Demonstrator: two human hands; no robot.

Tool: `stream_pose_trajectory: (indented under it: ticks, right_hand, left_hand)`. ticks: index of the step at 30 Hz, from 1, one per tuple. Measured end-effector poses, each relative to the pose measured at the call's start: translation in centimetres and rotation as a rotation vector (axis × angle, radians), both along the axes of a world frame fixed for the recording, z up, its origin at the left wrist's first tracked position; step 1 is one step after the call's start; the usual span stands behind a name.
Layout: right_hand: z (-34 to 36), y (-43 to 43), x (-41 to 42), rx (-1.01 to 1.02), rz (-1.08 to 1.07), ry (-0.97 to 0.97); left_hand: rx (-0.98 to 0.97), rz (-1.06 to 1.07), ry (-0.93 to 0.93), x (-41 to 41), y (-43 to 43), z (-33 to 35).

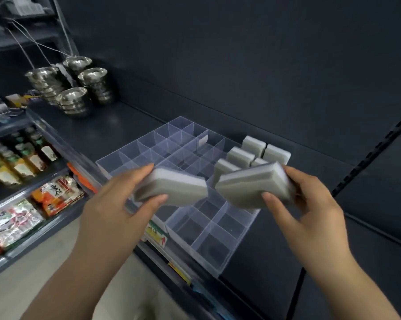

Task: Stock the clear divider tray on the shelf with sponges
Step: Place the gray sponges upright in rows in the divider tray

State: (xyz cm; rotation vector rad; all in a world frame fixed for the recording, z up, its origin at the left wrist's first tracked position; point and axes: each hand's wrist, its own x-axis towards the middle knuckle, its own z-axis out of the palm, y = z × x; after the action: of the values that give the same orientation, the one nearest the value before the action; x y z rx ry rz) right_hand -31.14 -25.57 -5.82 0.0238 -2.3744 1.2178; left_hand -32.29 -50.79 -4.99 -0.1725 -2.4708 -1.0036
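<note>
While both hands hang above the clear tray (pixel 208 234), each one has a grey sponge in its grip. The left hand (pixel 125 197) holds the left sponge (pixel 172 188) by its near end, thumb on the near side and fingers on the far side. The right hand (pixel 305 204) clamps the right sponge (pixel 252 183) the same way, fingers wrapped round its outer end. Both sponges are in the air, tilted, their inner ends just apart. Below them the tray sits at the front edge of the dark shelf (pixel 125 125), with several standing sponges (pixel 253 143) in its far right compartments. Back left on that shelf are stacked metal bowls (pixel 72 100). Lower down on the left are bottles (pixel 22 158) and packets (pixel 56 195).
</note>
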Motion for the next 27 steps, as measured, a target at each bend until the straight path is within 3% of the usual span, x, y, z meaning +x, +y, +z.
stream_pose_trajectory:
  ticks: [8, 14, 19, 27]
  right_hand:
    - [1.0, -4.6, -0.6, -0.007, -0.258, -0.029]
    - [0.7, -7.8, 0.2, 0.152, -0.451, -0.048]
    - [-0.6, -9.5, 1.0, 0.2, -0.565, -0.095]
    - [-1.6, -9.0, 0.4, 0.296, -0.557, -0.181]
  left_hand:
    - [-0.027, -0.359, 0.039, -7.9, -2.8, -0.7]
    - [-0.056, -0.606, 0.136, -13.0, -4.6, -0.8]
    - [-0.046, -0.729, 0.151, -14.7, -5.0, -1.2]
    - [-0.044, -0.804, 0.147, -15.4, -4.1, -1.7]
